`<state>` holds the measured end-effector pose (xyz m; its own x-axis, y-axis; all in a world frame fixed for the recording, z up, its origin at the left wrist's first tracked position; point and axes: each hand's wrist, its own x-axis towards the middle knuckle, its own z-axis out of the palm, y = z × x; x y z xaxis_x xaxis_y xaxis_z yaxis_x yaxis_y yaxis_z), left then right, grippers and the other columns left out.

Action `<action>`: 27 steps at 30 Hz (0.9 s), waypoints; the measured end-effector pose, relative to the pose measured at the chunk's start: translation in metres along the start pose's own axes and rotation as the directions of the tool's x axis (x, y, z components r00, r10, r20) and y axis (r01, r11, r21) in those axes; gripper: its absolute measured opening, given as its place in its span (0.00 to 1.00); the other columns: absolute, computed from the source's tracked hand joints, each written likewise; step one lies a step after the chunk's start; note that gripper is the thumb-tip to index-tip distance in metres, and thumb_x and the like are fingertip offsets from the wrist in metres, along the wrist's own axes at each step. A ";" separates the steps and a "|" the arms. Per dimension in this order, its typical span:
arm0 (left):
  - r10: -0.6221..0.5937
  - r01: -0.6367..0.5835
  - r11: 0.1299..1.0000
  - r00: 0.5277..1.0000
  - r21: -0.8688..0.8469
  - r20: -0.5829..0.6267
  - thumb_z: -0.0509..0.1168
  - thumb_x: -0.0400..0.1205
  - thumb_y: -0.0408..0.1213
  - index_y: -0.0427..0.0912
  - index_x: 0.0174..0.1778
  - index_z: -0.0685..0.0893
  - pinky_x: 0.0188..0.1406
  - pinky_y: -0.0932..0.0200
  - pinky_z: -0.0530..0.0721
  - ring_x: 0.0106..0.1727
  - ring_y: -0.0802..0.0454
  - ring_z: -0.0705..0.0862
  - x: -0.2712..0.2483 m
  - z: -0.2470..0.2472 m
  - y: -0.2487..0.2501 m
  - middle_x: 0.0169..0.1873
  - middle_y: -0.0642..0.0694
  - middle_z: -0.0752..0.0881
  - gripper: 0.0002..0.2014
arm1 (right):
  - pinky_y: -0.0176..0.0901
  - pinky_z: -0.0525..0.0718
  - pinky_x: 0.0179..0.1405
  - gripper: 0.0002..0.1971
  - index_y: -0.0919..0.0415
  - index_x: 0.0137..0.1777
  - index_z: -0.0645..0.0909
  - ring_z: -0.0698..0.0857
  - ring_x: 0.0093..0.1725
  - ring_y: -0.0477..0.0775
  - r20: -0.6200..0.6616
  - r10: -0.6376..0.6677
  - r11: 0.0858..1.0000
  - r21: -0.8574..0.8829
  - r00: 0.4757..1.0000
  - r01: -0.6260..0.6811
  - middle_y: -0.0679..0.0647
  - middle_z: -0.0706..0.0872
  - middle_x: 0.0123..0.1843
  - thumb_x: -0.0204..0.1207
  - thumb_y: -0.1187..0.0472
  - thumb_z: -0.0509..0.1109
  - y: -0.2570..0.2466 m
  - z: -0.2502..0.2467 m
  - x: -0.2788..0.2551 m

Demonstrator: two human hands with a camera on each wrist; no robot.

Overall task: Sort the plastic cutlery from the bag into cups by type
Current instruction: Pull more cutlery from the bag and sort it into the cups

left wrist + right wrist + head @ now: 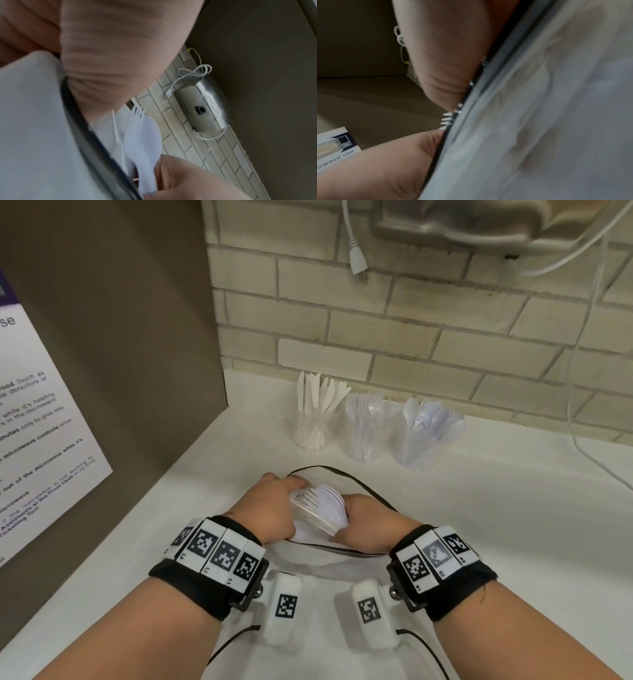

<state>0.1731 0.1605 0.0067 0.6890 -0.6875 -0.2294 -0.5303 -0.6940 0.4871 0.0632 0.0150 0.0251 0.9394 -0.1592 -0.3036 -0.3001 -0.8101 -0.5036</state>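
Head view: a bundle of plastic forks and spoons (320, 508) is being gripped from both sides at the mouth of a white bag (329, 573) that is lying on the white desk (496, 508). The left hand (270, 505) is being curled around the bundle's left side, while the fingers of the right hand (364, 520) are being wrapped around its right side. Three clear cups are standing near the brick wall (394, 320), well apart from the hands: a knife cup (313, 426), a fork cup (364, 433) and a spoon cup (423, 440). A printed notice (37, 419) is being displayed on the left panel.
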 end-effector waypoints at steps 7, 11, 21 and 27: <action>-0.031 0.032 0.999 0.999 0.026 -0.026 0.70 0.72 0.29 0.54 0.79 0.64 0.57 0.62 0.78 0.63 0.43 0.79 -0.003 -0.012 0.011 0.66 0.41 0.71 0.40 | 0.33 0.77 0.53 0.16 0.48 0.57 0.76 0.82 0.52 0.47 -0.104 -0.031 0.937 0.343 0.994 0.065 0.44 0.83 0.48 0.73 0.63 0.75 0.010 -0.003 0.001; -0.068 0.069 0.998 0.997 0.008 -0.035 0.74 0.69 0.34 0.55 0.77 0.69 0.54 0.62 0.79 0.61 0.44 0.80 -0.002 -0.023 0.014 0.63 0.42 0.74 0.39 | 0.33 0.78 0.52 0.14 0.51 0.56 0.79 0.82 0.48 0.44 -0.110 -0.059 0.940 0.328 0.992 0.092 0.44 0.84 0.46 0.73 0.61 0.76 0.016 -0.009 -0.002; -0.059 0.012 0.909 0.993 0.417 0.099 0.68 0.74 0.39 0.60 0.78 0.66 0.65 0.49 0.79 0.67 0.39 0.77 -0.006 -0.005 0.027 0.73 0.43 0.64 0.35 | 0.39 0.85 0.56 0.08 0.67 0.48 0.86 0.90 0.48 0.51 -0.449 -0.018 0.568 0.731 0.893 0.379 0.55 0.91 0.43 0.82 0.67 0.65 0.005 -0.033 -0.007; 0.102 -0.283 0.858 0.912 -0.429 -0.396 0.66 0.81 0.45 0.55 0.49 0.83 0.66 0.72 0.70 0.73 0.53 0.72 -0.020 -0.044 0.050 0.66 0.52 0.77 0.03 | 0.47 0.83 0.41 0.06 0.65 0.47 0.79 0.82 0.34 0.52 -0.546 0.030 0.251 0.815 0.837 0.523 0.53 0.84 0.33 0.83 0.71 0.61 -0.017 -0.081 -0.006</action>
<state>0.1546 0.1492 0.0730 0.7701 -0.6136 0.1744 -0.4376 -0.3092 0.8444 0.0763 -0.0159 0.1010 0.8680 -0.4657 0.1724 0.2805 0.1733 -0.9441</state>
